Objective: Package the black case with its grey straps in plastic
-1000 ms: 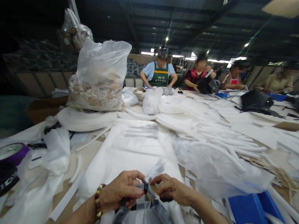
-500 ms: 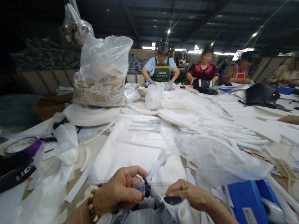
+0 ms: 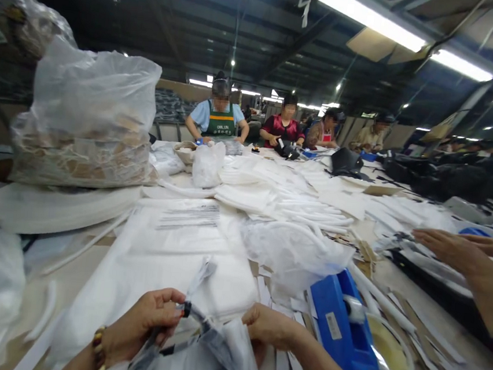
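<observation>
My left hand [image 3: 145, 326], with a beaded bracelet at the wrist, is closed with thumb and fingers round a dark, plastic-wrapped bag handle [image 3: 188, 308]. A twist of clear film [image 3: 201, 279] rises from that handle. Below lies the bag itself, partly out of view at the bottom edge, covered with whitish wrapping [image 3: 237, 347] and showing grey-black straps. At the right side of the bag my right hand [image 3: 270, 330] has its fingers curled on the edge of the white wrapping; its fingertips are partly hidden.
A blue tape dispenser [image 3: 338, 339] stands to the right, with a tape roll [image 3: 388, 347] beside it. Stacked white foam sheets [image 3: 170, 253] lie ahead. A large plastic sack [image 3: 91, 118] stands left. A co-worker's hands [image 3: 458, 252] reach in from the right; several people work across the table.
The view has swung right, bringing in the co-worker's hands and a tape roll. My left hand still grips the handle; my right hand has moved from the bag's top to its right-hand wrapping edge.
</observation>
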`<state>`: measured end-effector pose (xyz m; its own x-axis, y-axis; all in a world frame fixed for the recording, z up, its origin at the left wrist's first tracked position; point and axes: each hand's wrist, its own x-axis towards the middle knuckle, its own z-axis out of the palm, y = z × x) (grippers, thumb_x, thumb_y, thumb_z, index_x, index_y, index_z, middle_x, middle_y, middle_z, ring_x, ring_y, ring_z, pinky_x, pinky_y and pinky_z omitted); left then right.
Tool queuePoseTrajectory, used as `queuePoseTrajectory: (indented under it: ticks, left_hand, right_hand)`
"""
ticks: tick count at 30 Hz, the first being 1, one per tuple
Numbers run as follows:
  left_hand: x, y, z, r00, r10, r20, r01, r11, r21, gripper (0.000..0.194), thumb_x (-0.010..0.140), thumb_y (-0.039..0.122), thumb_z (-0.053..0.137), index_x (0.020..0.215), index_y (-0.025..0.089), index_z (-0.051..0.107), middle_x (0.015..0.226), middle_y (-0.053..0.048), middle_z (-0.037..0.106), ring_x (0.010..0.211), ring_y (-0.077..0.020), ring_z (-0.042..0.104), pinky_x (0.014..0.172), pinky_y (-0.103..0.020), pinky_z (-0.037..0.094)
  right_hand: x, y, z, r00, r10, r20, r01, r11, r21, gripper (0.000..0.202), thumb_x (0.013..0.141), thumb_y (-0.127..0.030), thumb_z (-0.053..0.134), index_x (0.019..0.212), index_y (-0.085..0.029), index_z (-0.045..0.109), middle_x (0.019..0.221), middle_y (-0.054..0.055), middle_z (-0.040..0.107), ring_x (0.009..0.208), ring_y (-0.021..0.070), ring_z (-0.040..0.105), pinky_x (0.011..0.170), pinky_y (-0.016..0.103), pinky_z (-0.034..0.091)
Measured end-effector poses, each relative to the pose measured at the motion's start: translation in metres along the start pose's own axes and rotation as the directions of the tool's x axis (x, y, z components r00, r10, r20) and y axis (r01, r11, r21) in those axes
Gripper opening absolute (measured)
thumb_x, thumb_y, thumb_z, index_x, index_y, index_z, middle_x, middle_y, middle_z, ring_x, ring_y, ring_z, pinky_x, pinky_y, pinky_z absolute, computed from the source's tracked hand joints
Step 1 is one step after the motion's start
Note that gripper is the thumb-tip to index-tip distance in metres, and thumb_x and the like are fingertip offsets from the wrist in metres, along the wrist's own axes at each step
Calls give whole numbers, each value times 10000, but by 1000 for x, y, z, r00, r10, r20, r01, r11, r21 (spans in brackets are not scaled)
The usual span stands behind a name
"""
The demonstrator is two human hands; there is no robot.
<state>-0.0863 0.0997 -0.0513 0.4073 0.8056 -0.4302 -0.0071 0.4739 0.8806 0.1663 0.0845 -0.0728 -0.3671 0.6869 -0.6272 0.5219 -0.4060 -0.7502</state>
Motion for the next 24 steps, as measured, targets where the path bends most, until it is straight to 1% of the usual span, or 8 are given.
queuePoseTrajectory:
  ticks: [3,6,9,11,14,17,20,24]
  left_hand:
    - [5,2,-1,999,-28,33,25,995,93,591,492,527,772,845,121,526,545,3,562,440,-60,385,430,-181,266]
    - [9,3,-8,996,-36,86,15,972,236,624,521,621,713,853,130,520,595,-19,592,482,-88,439,476,-201,308]
    - [15,9,-18,1000,2,2,-3,895,447,664,514,686,656,871,143,517,631,-25,596,558,-151,513,484,-226,324]
    - [14,20,-17,988,111,-111,-23,802,597,656,544,690,601,903,145,525,680,-35,602,646,-198,552,532,-260,378]
    - [6,43,8,931,319,-177,-75,642,763,608,587,651,519,926,147,550,812,-75,623,805,-254,575,708,-339,446]
    - [0,60,60,903,427,-47,-199,512,836,586,637,592,428,984,140,567,927,-104,608,832,-257,574,730,-357,460]
    - [8,65,117,884,458,92,-301,408,862,603,691,524,376,1093,103,535,1026,-126,586,820,-234,581,778,-358,462]
    - [39,67,169,914,405,20,-175,350,920,646,772,434,439,1293,60,360,1270,-155,462,899,-192,597,870,-289,441]
  right_hand:
    - [-25,5,-5,934,-39,-355,-10,991,-134,172,739,-232,469,639,-150,582,603,43,606,527,164,585,548,295,477]
    - [-53,16,-18,726,-111,-679,-62,972,-225,232,828,-249,363,814,-153,574,818,126,635,766,232,619,749,377,457]
    - [-66,23,-35,565,-116,-817,-111,970,-214,317,817,-201,325,1004,-109,563,1038,199,601,995,297,569,877,448,405]
    - [-64,19,-45,514,-131,-848,-89,975,-205,394,791,-156,324,1115,-83,535,1134,200,574,1080,296,532,927,453,388]
    - [-54,1,-50,501,-208,-840,2,971,-239,495,748,-68,329,1210,-77,507,1229,160,549,1166,241,489,1000,381,355]
    - [-44,-20,-44,517,-273,-811,79,959,-273,571,719,-10,330,1266,-89,472,1232,152,557,1160,222,502,986,348,368]
    - [-41,-29,-36,547,-315,-776,136,948,-289,575,719,-11,342,1281,-69,451,1175,179,590,1111,242,540,945,360,392]
    - [-43,-26,-28,584,-393,-710,245,919,-308,501,785,-141,414,1285,-125,452,1101,141,637,1023,247,588,875,345,433]
